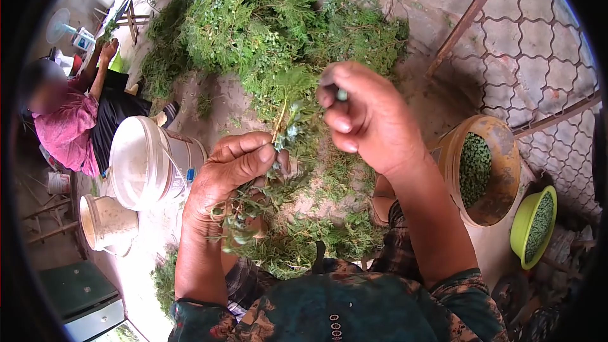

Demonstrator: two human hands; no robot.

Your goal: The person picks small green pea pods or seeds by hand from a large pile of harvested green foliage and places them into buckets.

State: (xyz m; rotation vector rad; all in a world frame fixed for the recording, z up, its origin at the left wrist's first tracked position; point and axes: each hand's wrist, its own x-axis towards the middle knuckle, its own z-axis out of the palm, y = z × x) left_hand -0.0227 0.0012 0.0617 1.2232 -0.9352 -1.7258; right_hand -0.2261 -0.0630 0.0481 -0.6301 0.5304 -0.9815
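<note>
My left hand [237, 164] pinches an evergreen sprig [288, 123] by its thin yellowish stem. Its feathery leaves and pale blue-green seed cones show above the fingertips, and more of its foliage hangs below the hand. To the right of it my right hand [380, 120] is raised, apart from the sprig. Its fingers are curled in, with a small pale green seed cone [342, 95] showing between them. The fingertips are partly blurred, and whether more cones lie inside the palm is hidden.
A large heap of evergreen branches [253, 19] lies ahead. At right stand a bucket [500, 199] of green cones and a lime-green basin [518, 240] of cones beside a wire mesh [538, 38]. White buckets [136, 164] stand left, near another person [66, 126] handling a sprig.
</note>
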